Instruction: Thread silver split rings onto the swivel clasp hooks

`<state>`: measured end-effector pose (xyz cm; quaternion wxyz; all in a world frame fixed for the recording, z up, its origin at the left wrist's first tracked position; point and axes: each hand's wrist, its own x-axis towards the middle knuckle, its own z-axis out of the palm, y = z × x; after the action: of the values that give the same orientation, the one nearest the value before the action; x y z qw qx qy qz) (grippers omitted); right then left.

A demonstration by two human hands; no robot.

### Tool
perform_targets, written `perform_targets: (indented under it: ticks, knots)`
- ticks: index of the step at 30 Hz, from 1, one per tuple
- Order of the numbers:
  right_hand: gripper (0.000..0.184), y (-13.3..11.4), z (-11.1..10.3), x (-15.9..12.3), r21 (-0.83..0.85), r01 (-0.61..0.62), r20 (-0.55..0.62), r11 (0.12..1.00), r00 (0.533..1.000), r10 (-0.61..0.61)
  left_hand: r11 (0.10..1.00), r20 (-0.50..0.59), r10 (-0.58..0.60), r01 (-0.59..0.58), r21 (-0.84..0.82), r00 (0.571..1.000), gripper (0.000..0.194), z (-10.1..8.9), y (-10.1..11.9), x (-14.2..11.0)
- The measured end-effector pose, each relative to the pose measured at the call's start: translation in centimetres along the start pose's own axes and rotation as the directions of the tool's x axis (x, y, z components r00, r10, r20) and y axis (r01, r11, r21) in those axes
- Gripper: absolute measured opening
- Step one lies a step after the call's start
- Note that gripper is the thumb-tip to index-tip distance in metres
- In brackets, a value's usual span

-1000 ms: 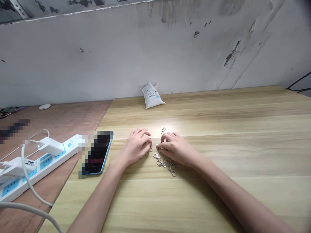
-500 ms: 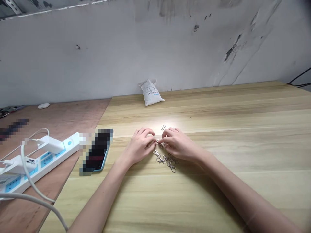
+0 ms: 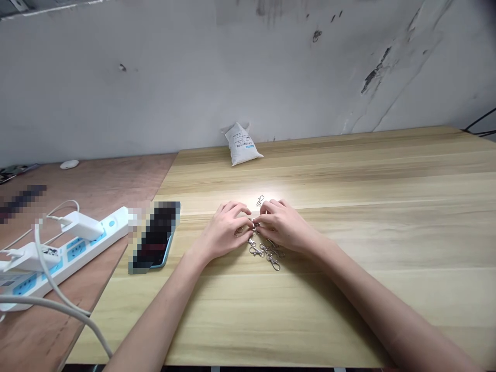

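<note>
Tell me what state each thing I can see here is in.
Left hand: curled, fingertips at a small metal piece
Right hand: curled, fingertips at the same piece; grip unclear
Metal clasps: loosely piled
Lone clasp: lying apart
White package: near the wall, seal unclear
Phone: face up, mostly pixelated
Power strip: chargers plugged in

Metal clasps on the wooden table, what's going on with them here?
A person's left hand and right hand come together at a small metal piece over the table; how each grips it is hard to tell. More metal clasps lie in a loose cluster on the near side, and a single clasp lies just beyond. A phone lies to the left.
</note>
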<state>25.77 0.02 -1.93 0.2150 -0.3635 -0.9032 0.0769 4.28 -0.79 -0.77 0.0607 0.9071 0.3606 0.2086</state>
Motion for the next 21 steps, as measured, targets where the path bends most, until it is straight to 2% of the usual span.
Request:
perform_targets:
  ticks: [4, 10, 15, 18, 21]
  knots:
    - [0.017, -0.12, 0.15, 0.13, -0.019, -0.017, -0.008, 1.0, 1.0, 0.017, 1.0, 0.004, 0.012, -0.012, -0.01, 1.0, 0.008, 0.21, 0.06, -0.01]
    - [0.012, -0.51, 0.14, 0.38, -0.027, -0.043, -0.016, 0.999, 0.999, 0.042, 0.999, -0.046, 0.026, -0.025, 0.032, 0.999, 0.014, 0.67, -0.3, -0.01]
    - [0.011, -0.07, -0.18, 0.19, 0.021, -0.051, -0.015, 0.998, 0.999, 0.051, 0.998, -0.028, 0.003, -0.002, 0.066, 1.0, 0.015, 0.56, -0.38, 0.03]
    - [0.012, 0.18, -0.24, 0.13, 0.091, -0.059, -0.028, 0.994, 0.998, 0.062, 0.999, -0.047, -0.03, 0.032, 0.025, 0.998, 0.015, 0.28, -0.09, 0.17]
    - [0.019, 0.1, -0.11, 0.19, 0.187, -0.05, -0.077, 0.981, 0.995, 0.066, 0.994, -0.081, -0.065, 0.057, -0.093, 0.995, 0.015, 0.02, 0.33, 0.33]
